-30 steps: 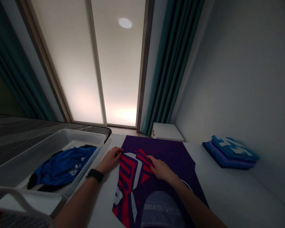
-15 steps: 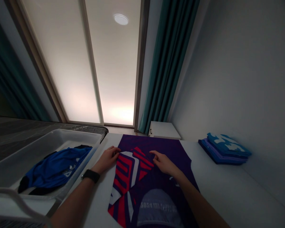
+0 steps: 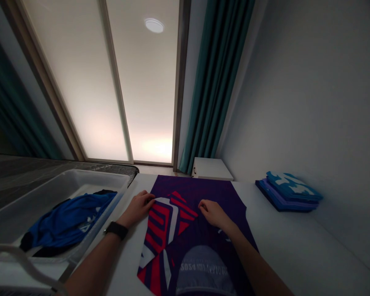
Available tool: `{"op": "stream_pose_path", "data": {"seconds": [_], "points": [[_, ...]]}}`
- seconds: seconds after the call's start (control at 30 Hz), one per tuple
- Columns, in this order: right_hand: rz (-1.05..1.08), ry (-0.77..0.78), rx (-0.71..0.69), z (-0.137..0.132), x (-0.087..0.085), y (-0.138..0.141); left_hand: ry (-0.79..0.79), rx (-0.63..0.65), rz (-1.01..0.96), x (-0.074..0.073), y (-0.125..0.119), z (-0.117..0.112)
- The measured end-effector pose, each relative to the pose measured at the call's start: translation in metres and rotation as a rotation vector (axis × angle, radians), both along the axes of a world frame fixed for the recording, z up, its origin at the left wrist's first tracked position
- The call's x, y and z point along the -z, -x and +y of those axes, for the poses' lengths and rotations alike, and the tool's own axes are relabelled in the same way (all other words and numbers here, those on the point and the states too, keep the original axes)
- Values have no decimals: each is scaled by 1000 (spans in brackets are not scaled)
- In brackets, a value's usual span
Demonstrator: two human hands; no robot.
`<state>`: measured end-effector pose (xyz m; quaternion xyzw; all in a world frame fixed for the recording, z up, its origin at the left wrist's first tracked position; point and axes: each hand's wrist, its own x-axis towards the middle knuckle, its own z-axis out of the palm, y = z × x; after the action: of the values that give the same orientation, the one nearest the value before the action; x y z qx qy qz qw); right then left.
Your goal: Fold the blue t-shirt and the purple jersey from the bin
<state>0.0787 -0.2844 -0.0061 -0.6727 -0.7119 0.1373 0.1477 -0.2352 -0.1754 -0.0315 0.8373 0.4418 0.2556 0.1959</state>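
Note:
A dark purple sports shirt (image 3: 222,193) lies spread on the white table. Its left side is folded inward, showing a red, white and purple striped part (image 3: 162,224), and a grey panel with printed lettering shows near me. At the far left end of that fold, my left hand (image 3: 143,202), with a black watch on the wrist, has its fingers bent together on the fabric edge. Over the shirt, just right of the striped tip, my right hand (image 3: 212,211) is closed with fingers curled; I see no cloth in it.
To the left stands a translucent plastic tub (image 3: 103,176) holding a crumpled blue garment (image 3: 68,222). A stack of folded blue and purple clothes (image 3: 288,193) sits at the right against the wall. Beyond the table are a small white cabinet (image 3: 212,167) and a teal curtain (image 3: 217,82).
My right hand has shifted slightly away from the striped tip and its extended index finger has curled in. My left hand stays at the fold's edge. The view has tilted slightly.

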Motion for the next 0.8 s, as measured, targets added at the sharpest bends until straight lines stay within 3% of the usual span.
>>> {"op": "stream_pose_path", "data": {"seconds": [0.33,0.8], "points": [[-186,-62,24,-12,9,22,-29,2,0,4,-1,2],[-203,-45,51,-8,11,26,-44,-14,-38,12,1,6]]}}
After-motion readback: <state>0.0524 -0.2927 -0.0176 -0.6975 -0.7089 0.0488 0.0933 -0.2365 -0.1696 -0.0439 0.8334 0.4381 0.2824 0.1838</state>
